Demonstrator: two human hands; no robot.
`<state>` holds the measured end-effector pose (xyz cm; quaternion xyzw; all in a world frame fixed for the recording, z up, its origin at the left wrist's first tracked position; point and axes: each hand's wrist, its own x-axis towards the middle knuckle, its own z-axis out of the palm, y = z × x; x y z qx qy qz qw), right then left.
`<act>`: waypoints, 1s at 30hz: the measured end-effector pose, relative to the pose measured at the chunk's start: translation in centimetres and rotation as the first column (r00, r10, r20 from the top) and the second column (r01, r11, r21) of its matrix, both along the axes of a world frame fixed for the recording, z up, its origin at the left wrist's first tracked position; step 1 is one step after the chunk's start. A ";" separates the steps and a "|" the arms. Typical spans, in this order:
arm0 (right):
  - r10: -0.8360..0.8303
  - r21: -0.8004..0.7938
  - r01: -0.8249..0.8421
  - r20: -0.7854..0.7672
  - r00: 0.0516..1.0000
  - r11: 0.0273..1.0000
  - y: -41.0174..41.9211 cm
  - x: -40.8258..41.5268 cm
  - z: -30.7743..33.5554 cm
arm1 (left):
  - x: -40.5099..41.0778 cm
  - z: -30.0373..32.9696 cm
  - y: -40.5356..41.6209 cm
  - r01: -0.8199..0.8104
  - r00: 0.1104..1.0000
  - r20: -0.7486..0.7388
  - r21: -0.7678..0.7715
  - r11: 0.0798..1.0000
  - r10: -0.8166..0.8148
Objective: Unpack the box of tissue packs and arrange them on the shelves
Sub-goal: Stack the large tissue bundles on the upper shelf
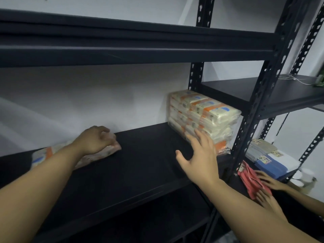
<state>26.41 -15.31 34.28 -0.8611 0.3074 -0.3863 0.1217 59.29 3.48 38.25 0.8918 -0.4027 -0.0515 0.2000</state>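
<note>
While the right hand (pixel 199 156) reaches with an open grip, fingers spread, touching the stacked orange-and-white plastic-wrapped tissue bundle (pixel 203 118) at the black metal shelf's (pixel 140 165) right end, the left hand (pixel 95 140) grips a single flat tissue pack (pixel 52 153) farther left.

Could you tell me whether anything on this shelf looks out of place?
One tissue pack lies alone and askew on the shelf, gripped by the left hand, apart from the wrapped bundle by the post. The open right hand reaches toward the bundle.
</note>
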 end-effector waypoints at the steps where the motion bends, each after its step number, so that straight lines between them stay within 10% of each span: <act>1: 0.030 0.027 -0.030 -0.010 0.999 0.999 0.3 0.5 -0.3 | 0.5 -0.4 1.3 -0.001 1.000 0.025 0.049 0.999 0.000; 8: 0.190 0.217 -0.156 -0.147 0.971 0.964 2.1 4.2 -2.2 | 0.5 -2.7 6.6 -0.315 0.935 0.260 0.295 0.902 0.241; 30: 0.469 0.431 -0.396 -0.073 0.880 0.811 1.1 7.1 -4.2 | -7.9 -3.5 1.3 0.141 0.986 0.089 -0.015 0.990 -0.139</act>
